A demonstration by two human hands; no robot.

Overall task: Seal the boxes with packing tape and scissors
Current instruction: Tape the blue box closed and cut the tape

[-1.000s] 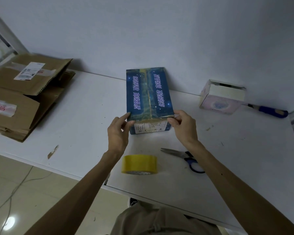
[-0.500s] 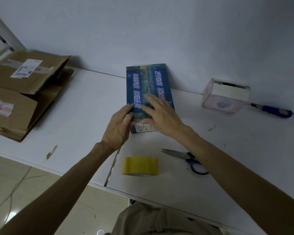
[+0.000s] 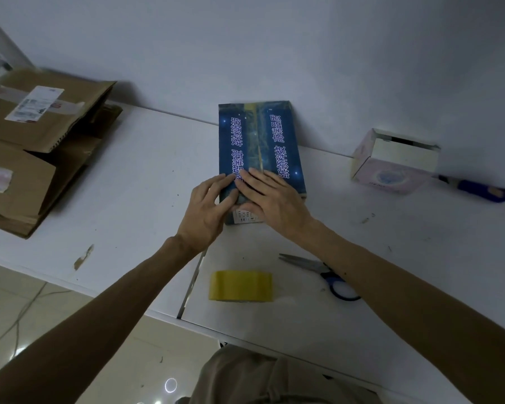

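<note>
I log the blue box (image 3: 260, 147) with its far end at the wall (image 3: 274, 53) — no passage behind it. A wide lane of bare table (image 3: 158, 170) lies to its left, bounded by the cardboard boxes (image 3: 35, 147). To its right, a lane runs to the small white box (image 3: 394, 161). Near side: tape roll (image 3: 241, 286) and scissors (image 3: 309, 263) lie apart — my right forearm (image 3: 391, 287) crosses over the scissors' handles.

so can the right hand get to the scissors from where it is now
Probably yes. The right hand lies flat on the blue box, holding nothing, and the scissors lie free on the table, nearer the person, so drawing back should reach them.
</note>
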